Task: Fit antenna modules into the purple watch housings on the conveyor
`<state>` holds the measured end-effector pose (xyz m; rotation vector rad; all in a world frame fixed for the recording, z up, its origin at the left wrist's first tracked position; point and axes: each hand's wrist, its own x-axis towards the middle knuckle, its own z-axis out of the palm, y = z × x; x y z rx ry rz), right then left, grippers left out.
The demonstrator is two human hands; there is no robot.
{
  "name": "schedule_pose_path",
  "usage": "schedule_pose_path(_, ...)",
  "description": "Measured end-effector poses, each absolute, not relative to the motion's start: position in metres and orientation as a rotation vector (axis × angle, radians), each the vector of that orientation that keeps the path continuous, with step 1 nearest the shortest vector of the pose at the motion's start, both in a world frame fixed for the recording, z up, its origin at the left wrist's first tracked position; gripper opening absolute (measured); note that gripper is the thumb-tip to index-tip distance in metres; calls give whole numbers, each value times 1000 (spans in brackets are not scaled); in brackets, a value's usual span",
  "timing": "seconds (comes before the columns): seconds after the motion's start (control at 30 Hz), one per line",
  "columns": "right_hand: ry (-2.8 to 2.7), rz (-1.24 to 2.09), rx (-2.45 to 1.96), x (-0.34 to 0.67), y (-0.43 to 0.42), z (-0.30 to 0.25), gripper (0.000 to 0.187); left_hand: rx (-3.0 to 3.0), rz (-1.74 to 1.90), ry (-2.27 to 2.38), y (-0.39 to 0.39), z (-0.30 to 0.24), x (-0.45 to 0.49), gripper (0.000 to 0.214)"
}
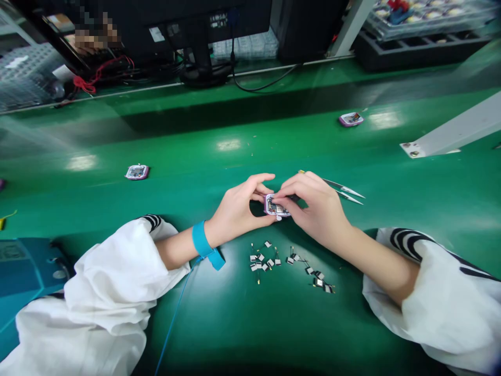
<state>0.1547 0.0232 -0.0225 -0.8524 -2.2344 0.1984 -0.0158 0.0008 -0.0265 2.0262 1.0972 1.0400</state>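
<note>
Left hand grips device by its edges, at three o'clock; long axis roughly nine-to-three. Right hand, equally near, pinches over its face from three; contents unclear. Parts at six. Tweezers beyond right hand, two-ish.

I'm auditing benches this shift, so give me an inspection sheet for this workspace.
Surface: green bench, with glare patches.
Job's things: device in hand, circuitry exposed; loose modules nearer the person.
Clutter: tweezers, partly hidden; two other devices farther off.
Hands: left hand holds the device; right hand has fingertips at its open face.
Cables: blue cord at the wrist strap; black cable; red wires.
Surroundings: monitor, black tray.
</note>
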Motion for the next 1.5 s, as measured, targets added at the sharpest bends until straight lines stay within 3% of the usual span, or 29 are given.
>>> schedule_pose_path(0.43, -2335, 166, -827, 154, 27, -29, 14, 2021, 1021, 1102, 1, -31, -16, 53)
schedule_pose_path(0.63, -2465, 166, -623, 162, 33, -25, 6, 1998, 1009, 1058, 1, -31, -16, 53)
schedule_pose_path(0.8, -2322, 73, -653, 159, 29, -28, 16, 1982, 1033, 1036, 3, -32, -16, 51)
schedule_pose_path(1.17, -2353, 328, -661, 162, 34, -30, 13, 1964, 1002, 1010, 2, -33, -17, 48)
schedule_pose_path(1.5, -2515, 111, -729, 164, 34, -27, 12, 1871, 924, 1026, 8, -42, -17, 50)
